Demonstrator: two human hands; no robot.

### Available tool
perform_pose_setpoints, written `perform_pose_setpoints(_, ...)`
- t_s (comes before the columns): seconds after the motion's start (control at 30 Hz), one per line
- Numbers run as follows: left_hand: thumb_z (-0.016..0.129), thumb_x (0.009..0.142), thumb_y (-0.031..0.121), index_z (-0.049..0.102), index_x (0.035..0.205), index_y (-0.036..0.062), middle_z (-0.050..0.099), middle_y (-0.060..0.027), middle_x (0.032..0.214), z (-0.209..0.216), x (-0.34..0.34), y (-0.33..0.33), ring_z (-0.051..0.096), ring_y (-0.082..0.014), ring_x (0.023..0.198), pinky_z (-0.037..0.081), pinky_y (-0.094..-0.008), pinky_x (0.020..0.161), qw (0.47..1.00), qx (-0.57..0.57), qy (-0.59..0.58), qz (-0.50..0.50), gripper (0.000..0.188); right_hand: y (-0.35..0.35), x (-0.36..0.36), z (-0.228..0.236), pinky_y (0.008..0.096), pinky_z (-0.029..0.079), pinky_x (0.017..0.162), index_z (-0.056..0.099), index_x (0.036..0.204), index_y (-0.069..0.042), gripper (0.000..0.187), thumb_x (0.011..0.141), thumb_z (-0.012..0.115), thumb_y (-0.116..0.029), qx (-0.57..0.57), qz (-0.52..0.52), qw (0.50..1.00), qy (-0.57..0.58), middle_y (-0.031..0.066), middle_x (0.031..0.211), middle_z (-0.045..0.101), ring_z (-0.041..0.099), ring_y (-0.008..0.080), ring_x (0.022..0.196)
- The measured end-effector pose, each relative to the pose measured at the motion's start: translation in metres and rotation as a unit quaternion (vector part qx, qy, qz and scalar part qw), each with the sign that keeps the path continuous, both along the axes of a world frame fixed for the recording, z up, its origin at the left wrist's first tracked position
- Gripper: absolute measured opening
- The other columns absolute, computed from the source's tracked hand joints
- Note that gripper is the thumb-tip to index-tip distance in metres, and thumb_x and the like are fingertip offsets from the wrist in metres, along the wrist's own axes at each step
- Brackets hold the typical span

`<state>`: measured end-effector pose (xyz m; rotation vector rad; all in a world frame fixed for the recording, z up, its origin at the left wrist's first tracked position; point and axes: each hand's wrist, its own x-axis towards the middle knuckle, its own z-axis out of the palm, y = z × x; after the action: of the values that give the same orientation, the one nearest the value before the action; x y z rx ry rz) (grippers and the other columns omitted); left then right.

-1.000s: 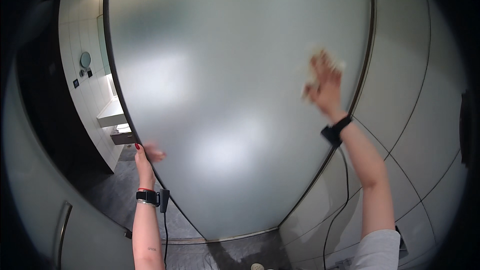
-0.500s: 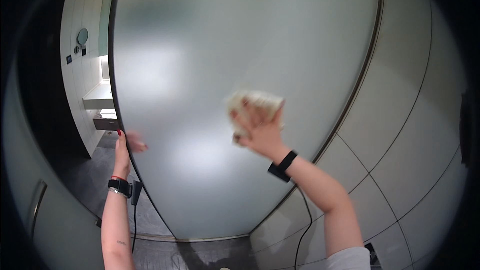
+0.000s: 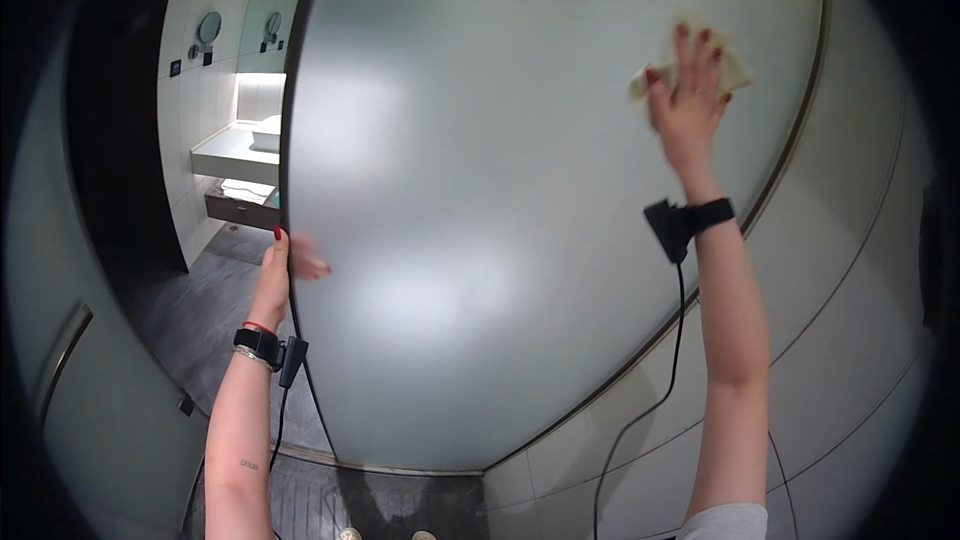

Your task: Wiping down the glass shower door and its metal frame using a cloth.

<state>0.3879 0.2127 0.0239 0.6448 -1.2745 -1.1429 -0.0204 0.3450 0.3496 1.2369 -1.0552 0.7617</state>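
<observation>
A tall frosted glass panel [image 3: 480,200] with a dark edge strip stands in front of me. My left hand [image 3: 274,275] grips its left edge, thumb on the near side; the other fingers show blurred through the glass. Against the upper right of the panel, my right hand [image 3: 690,120] presses a pale cream cloth [image 3: 736,72] flat, fingers spread over it and the cloth sticking out on both sides. Each wrist wears a black strap with a small device and a cable.
Past the panel's left edge are a white counter with a basin [image 3: 235,152], a drawer [image 3: 243,208] with white towels on it, and a round mirror [image 3: 209,30]. A glass door with a metal handle [image 3: 66,360] stands at the left. Tiled wall [image 3: 850,200] borders the right.
My right hand has moved up and to the right across the glass with the cloth. My left hand stays on the panel's edge, while the whole view has shifted slightly.
</observation>
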Motion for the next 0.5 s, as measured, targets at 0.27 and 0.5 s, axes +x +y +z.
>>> perform_pose_setpoints(0.27, 0.030, 0.093, 0.063, 0.056, 0.100, 0.0009, 0.066, -0.0119, 0.075, 0.002, 0.009, 0.005, 0.066, -0.0186, 0.071, 0.048, -0.0266, 0.065, 1.000, -0.002, -0.004, -0.030, 0.067, -0.021, 0.135, -0.132, 0.0685, 0.002, 0.105, 0.032, 0.143, -0.033, 0.070, 0.079, 0.053, -0.051, 0.217, 0.029, 0.972, 0.088, 0.0021, 0.154, 0.019, 0.013, 0.0272, 0.142)
perform_pose_setpoints(0.5, 0.030, 0.092, 0.064, 0.057, 0.098, 0.0007, 0.068, -0.0127, 0.076, 0.005, -0.001, 0.003, 0.066, -0.0187, 0.070, 0.049, -0.0256, 0.064, 1.000, -0.008, -0.006, -0.030, 0.069, -0.011, 0.107, -0.350, 0.0425, 0.016, 0.114, 0.030, 0.144, -0.021, 0.067, 0.083, 0.057, -0.031, 0.526, 0.104, 0.762, 0.362, -0.0043, 0.150, 0.027, 0.021, 0.0134, 0.139)
